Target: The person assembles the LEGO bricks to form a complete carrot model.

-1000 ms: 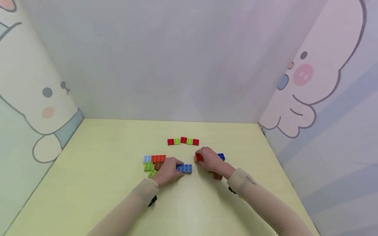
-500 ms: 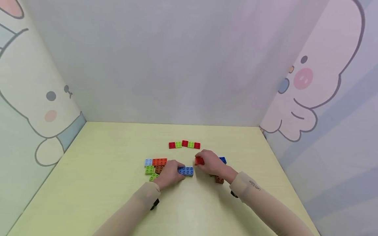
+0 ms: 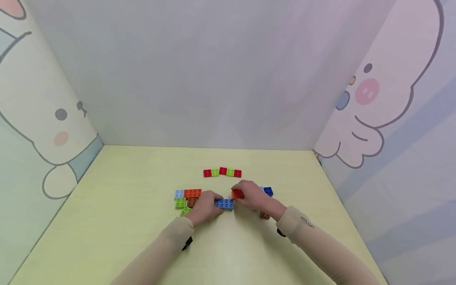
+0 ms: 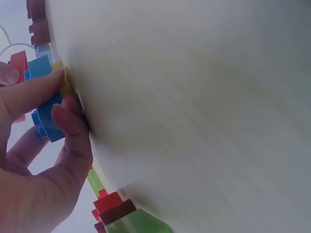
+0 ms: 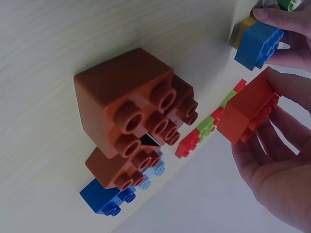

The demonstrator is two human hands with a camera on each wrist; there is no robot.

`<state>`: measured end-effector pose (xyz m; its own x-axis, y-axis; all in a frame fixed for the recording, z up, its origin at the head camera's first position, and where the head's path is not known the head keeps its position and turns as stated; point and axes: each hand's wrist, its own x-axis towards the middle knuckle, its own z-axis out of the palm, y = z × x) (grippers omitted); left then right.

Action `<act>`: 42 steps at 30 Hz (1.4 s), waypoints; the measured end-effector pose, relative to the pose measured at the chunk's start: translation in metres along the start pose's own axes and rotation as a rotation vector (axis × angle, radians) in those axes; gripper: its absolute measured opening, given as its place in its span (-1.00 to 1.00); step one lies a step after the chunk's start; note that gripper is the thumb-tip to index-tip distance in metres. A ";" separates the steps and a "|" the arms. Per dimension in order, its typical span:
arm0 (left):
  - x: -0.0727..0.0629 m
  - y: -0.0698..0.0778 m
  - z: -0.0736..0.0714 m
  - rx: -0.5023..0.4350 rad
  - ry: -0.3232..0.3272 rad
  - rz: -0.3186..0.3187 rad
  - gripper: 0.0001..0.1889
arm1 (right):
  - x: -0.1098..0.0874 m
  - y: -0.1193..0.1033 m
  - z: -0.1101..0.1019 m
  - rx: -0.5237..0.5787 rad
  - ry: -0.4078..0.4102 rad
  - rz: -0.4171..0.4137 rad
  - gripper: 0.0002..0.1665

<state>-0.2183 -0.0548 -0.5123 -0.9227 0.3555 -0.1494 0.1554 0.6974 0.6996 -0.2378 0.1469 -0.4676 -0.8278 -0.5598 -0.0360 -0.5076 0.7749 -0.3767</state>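
I have the left hand [image 3: 204,208] pinching a blue eight-stud toy brick [image 3: 226,204] atop a yellow piece [image 5: 243,32], long axis left to right across the table [image 3: 228,253]; the right hand [image 3: 251,196] pinches an orange-red studded brick [image 5: 244,110] just off the blue one's right end, towards the far side, the gap between them unclear to me

A pale yellow flat surface [image 3: 89,221] meets a plain grey back wall [image 3: 199,79]. Pastel side walls [image 3: 427,178] show white cartoon animals [image 3: 399,71].
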 end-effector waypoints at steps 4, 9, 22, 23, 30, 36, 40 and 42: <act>0.001 -0.001 0.000 -0.015 0.004 0.001 -0.62 | 0.002 -0.002 0.001 0.027 -0.026 -0.013 -0.54; 0.002 -0.002 -0.001 -0.030 0.002 0.025 -0.69 | 0.002 -0.006 0.002 0.064 -0.052 -0.024 -0.56; 0.003 -0.001 -0.002 -0.036 -0.001 0.016 -0.69 | 0.002 -0.012 0.005 0.063 -0.071 -0.043 -0.58; 0.003 -0.001 -0.002 -0.036 -0.001 0.013 -0.68 | 0.002 -0.012 0.004 0.063 -0.073 -0.045 -0.58; 0.003 -0.001 -0.002 -0.034 -0.008 0.027 -0.71 | 0.002 -0.013 0.005 0.058 -0.069 -0.054 -0.59; 0.003 -0.001 -0.003 -0.035 -0.004 0.023 -0.72 | 0.002 -0.013 0.007 0.067 -0.067 -0.057 -0.58; 0.003 -0.001 -0.002 -0.040 -0.003 0.020 -0.73 | 0.003 -0.012 0.010 0.084 -0.075 -0.055 -0.59; 0.003 -0.001 -0.002 -0.042 -0.002 0.021 -0.72 | 0.003 -0.013 0.011 0.092 -0.078 -0.049 -0.59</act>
<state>-0.2214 -0.0557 -0.5117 -0.9187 0.3709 -0.1359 0.1597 0.6633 0.7311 -0.2314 0.1320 -0.4732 -0.7793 -0.6207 -0.0861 -0.5202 0.7174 -0.4633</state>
